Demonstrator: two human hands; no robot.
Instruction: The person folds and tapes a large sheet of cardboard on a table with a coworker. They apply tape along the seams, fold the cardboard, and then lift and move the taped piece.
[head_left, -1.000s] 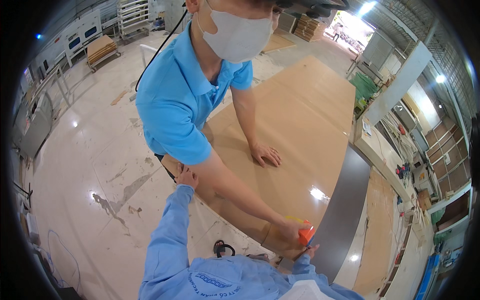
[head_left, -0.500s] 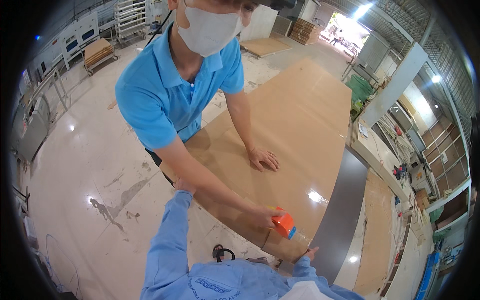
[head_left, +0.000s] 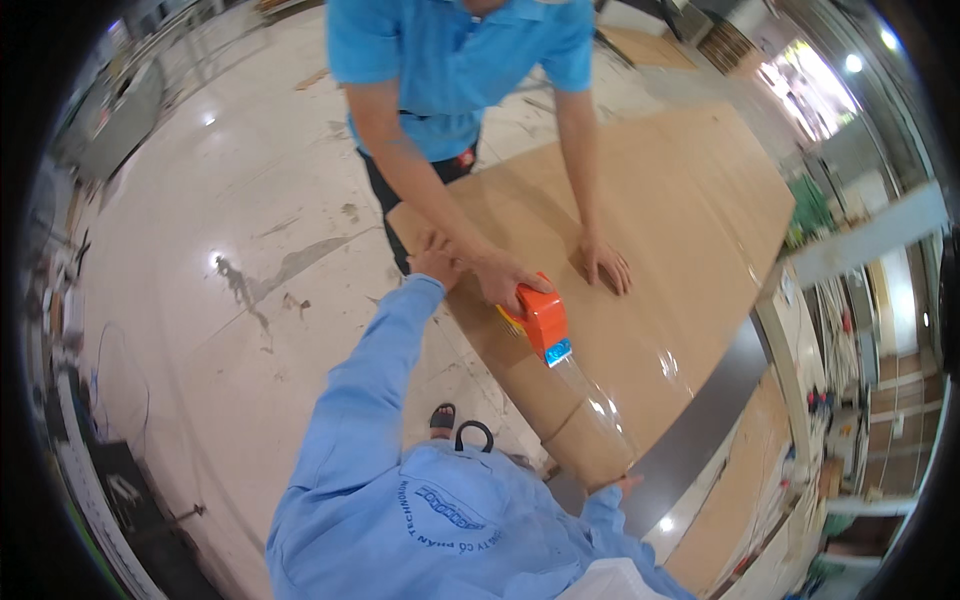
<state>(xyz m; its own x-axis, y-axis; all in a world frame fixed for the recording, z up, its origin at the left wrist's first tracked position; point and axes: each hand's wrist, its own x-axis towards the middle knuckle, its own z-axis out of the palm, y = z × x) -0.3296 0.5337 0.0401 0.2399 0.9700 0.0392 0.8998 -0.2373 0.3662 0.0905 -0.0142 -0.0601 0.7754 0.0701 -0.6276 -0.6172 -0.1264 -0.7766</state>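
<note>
A large brown cardboard sheet [head_left: 670, 230] lies in front of me. My left hand [head_left: 437, 260] rests on its left edge with the fingers apart, right beside a co-worker's forearm. At the near right corner my right hand [head_left: 625, 486] touches the cardboard, a finger stretched out and the rest partly hidden. Across the sheet, the co-worker's hand [head_left: 508, 280] holds an orange tape dispenser [head_left: 545, 318] with a blue front. Clear tape [head_left: 600, 408] runs from it toward my right hand. The co-worker's other hand [head_left: 606, 264] lies flat on the cardboard.
The co-worker in a blue shirt [head_left: 450, 90] stands on the far side. A dark grey panel [head_left: 700, 430] lies under the cardboard's right side. Beyond it, another brown sheet [head_left: 735, 480] and a long bench with tools line the right. Stained pale floor [head_left: 260, 290] spreads to the left.
The co-worker has drawn the tape dispenser away from my right hand toward the far left, laying out a strip of clear tape. My view has tilted down; my hands stay at the cardboard's edges.
</note>
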